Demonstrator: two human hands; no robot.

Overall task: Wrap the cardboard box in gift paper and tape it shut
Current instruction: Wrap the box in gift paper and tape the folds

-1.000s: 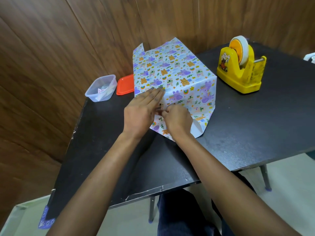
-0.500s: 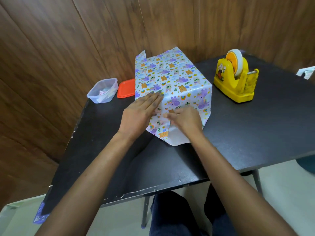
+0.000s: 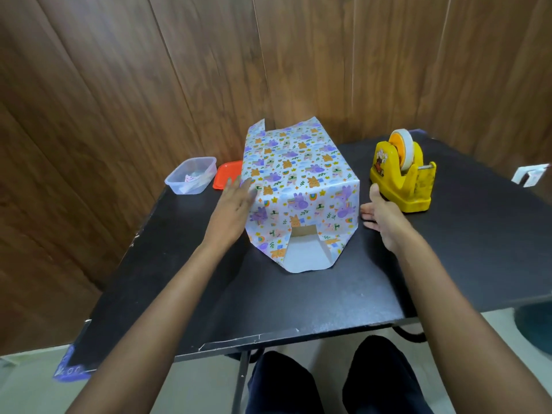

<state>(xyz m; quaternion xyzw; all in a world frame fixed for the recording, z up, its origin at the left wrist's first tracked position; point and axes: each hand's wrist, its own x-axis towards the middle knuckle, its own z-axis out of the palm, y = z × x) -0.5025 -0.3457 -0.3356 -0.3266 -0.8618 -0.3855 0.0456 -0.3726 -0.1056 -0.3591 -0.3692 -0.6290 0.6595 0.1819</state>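
Black table (image 3: 298,297); left hand (image 3: 234,203) and right hand (image 3: 380,215), fingers spread, flank the wrapped box (image 3: 298,171)

Single wide-angle view from head height, tilted forward and down across the black desk (image 3: 298,300) toward the wood-panelled wall (image 3: 119,85). Close in, with the gift-wrapped box (image 3: 298,174) near mid-frame and knees (image 3: 283,383) at the bottom edge.

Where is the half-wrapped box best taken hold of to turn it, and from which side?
Probably a two-hand grip on the long side walls of the box, the left hand coming from its left, the right hand from its right. The paper wraps smoothly over both long edges; the near end's bottom flap lies loose on the table.
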